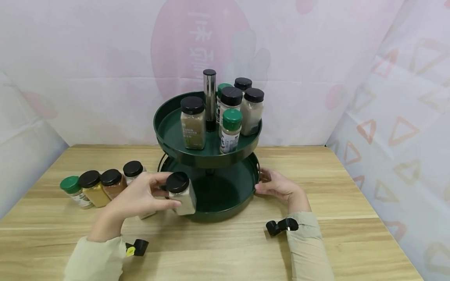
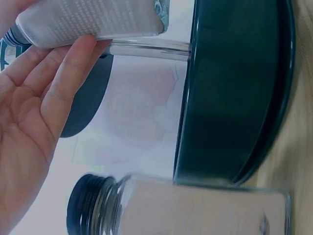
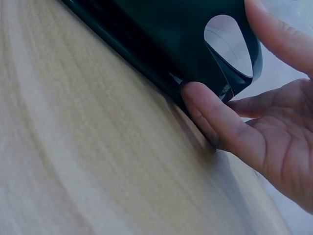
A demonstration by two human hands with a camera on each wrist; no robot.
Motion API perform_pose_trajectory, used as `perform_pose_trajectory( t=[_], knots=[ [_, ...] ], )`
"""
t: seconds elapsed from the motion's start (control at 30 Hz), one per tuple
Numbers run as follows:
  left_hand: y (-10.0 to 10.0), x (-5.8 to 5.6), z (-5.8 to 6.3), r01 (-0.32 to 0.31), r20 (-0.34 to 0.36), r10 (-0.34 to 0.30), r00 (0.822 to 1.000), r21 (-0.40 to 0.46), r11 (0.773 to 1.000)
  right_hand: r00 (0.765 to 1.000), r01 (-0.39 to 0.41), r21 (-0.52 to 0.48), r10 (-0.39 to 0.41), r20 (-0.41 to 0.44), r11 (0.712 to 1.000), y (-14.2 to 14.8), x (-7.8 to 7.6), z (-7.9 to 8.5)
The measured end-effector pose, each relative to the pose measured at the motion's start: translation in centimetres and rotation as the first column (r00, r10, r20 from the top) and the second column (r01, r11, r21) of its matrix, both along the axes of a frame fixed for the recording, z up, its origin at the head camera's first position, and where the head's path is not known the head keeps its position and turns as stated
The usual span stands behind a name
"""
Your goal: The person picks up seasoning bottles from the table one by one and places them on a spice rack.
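My left hand (image 1: 142, 193) holds a spice jar (image 1: 184, 201) of pale powder with a black lid, thumb on the near side and fingers behind. The jar is tilted in front of the lower tray (image 1: 225, 212) of a dark green two-tier rack. In the left wrist view the held spice jar (image 2: 93, 19) lies across the fingers. My right hand (image 1: 277, 185) grips the right edge of the lower tray. From the right wrist, the hand (image 3: 274, 122) shows fingers at the tray's lower edge and thumb by the oval cutout (image 3: 227, 44).
On the upper tray (image 1: 211, 160) stand a cumin powder jar (image 1: 193, 128), a green-lidded bottle (image 1: 230, 132) and several other jars round a chrome post (image 1: 209, 93). A row of jars (image 1: 95, 193) stands on the wooden table (image 1: 218, 249) at left; one pale jar (image 2: 205, 208) is near the left wrist.
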State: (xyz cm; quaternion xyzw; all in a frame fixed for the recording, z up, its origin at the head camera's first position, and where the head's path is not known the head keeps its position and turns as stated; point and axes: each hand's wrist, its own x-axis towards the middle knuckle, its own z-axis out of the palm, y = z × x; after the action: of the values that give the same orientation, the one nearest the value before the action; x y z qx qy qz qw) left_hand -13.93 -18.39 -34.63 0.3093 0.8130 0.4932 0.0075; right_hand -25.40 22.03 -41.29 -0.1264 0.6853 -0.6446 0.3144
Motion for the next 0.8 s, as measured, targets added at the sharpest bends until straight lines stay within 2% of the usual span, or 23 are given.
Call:
perform_pose_trajectory(
  t=[0.1, 0.3, 0.47, 0.67, 0.8],
  knots=[
    [0.5, -0.4, 0.0, -0.014, 0.015, 0.014, 1.000, 0.017, 1.000, 1.000, -0.007, 0.001, 0.007, -0.011, 1.000, 0.0, 0.0, 0.0],
    [1.6, -1.1, -0.1, -0.039, 0.050, 0.040, 0.998, -0.007, 0.999, 1.000, -0.014, 0.001, 0.014, -0.012, 1.000, 0.1, 0.0, -0.1],
    [3.1, -1.9, -0.7, -0.048, 0.048, 0.049, 0.998, -0.025, 0.999, 1.000, -0.016, 0.002, 0.016, -0.011, 1.000, 0.1, 0.0, -0.1],
    [5.3, -2.7, -1.9, -0.010, 0.034, 0.011, 0.999, -0.015, 1.000, 1.000, -0.015, 0.006, 0.015, -0.008, 1.000, 0.0, 0.0, -0.1],
    [6.5, -2.8, -2.3, 0.016, 0.042, -0.015, 0.999, -0.023, 1.000, 1.000, -0.015, -0.004, 0.015, -0.011, 1.000, 0.1, 0.0, -0.1]
  ],
)
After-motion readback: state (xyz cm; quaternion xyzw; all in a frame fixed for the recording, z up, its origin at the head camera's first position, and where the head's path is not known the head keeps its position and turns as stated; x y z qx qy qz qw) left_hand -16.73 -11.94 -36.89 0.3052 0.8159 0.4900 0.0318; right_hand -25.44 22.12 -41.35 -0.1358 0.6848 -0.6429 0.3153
